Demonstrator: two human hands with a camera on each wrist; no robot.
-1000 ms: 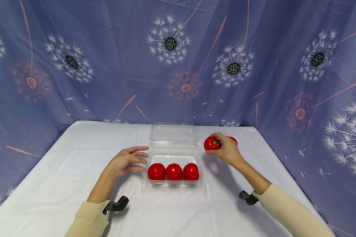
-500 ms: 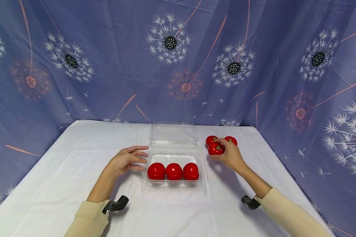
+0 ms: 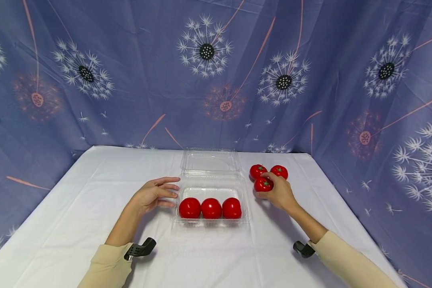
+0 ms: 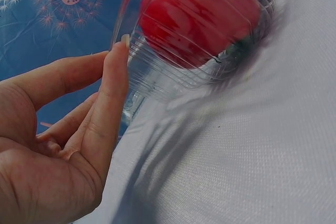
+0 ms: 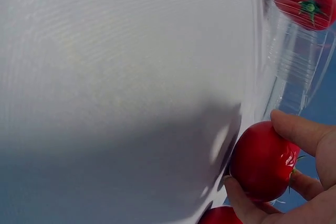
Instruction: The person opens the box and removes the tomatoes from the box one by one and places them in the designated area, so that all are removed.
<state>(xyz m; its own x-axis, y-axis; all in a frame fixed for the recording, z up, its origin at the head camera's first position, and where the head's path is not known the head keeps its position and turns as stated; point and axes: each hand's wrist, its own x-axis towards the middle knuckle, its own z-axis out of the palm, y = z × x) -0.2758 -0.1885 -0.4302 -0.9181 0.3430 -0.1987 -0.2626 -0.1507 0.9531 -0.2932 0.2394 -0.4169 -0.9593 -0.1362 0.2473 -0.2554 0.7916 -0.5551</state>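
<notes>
Six tomatoes in total: 3 in a row inside the clear plastic box, w/ lid open behind it, and 3 loose on the tabletop to the right of the box. The right hand grips one loose tomato, fingers curled round it; the other two lie just behind. The left hand is relaxed, its fingers straight, prob. touching the box's left wall. White cloth covers the tabletop; a blue dandelion-print curtain hangs around.
</notes>
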